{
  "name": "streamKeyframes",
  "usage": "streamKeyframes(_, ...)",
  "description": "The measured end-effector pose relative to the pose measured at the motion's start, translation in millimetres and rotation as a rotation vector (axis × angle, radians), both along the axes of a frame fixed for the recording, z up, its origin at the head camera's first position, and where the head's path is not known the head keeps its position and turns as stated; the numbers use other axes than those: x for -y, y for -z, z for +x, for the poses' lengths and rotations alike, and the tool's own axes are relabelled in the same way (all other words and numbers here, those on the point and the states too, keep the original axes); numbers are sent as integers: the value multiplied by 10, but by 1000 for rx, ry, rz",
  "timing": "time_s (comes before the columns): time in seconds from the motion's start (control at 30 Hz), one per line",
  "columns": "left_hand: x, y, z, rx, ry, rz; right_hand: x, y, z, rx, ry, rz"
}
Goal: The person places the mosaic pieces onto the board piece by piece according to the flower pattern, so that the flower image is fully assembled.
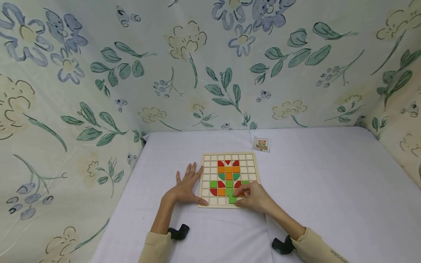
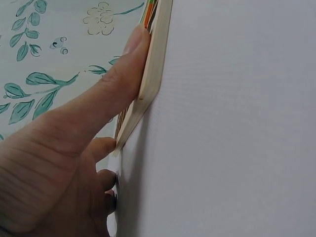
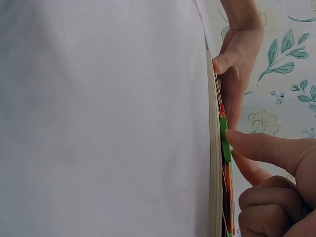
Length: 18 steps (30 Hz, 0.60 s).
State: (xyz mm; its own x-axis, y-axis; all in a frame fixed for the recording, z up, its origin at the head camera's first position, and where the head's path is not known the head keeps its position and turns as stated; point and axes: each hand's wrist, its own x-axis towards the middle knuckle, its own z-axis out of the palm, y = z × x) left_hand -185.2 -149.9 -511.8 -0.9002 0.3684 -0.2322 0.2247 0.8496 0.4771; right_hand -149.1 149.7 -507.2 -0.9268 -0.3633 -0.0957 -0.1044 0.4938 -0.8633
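A square wooden grid board lies on the table, with red, orange and green tiles forming a flower-like pattern in its cells. My left hand rests along the board's left side, fingers spread, its thumb on the lower-left corner; the left wrist view shows the thumb against the frame. With thumb and forefinger, my right hand pinches a green square tile at the bottom row, under the green column. That tile looks slightly off line with its cell. The right hand covers some pieces at the lower right.
A small picture card with a similar pattern lies beyond the board's upper right corner. White cloth covers the table. Floral fabric hangs behind and at the sides. Dark wrist devices sit near both cuffs.
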Motion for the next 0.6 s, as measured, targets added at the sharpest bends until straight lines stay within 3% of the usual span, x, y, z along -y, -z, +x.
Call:
streamKeyframes(0.27,-13,-6,2,-3,-4,0,18,-10,6,10,33,24)
streamKeyframes(0.6,-2,10,-1,5,-9,-6,34,-11,31,28,19,13)
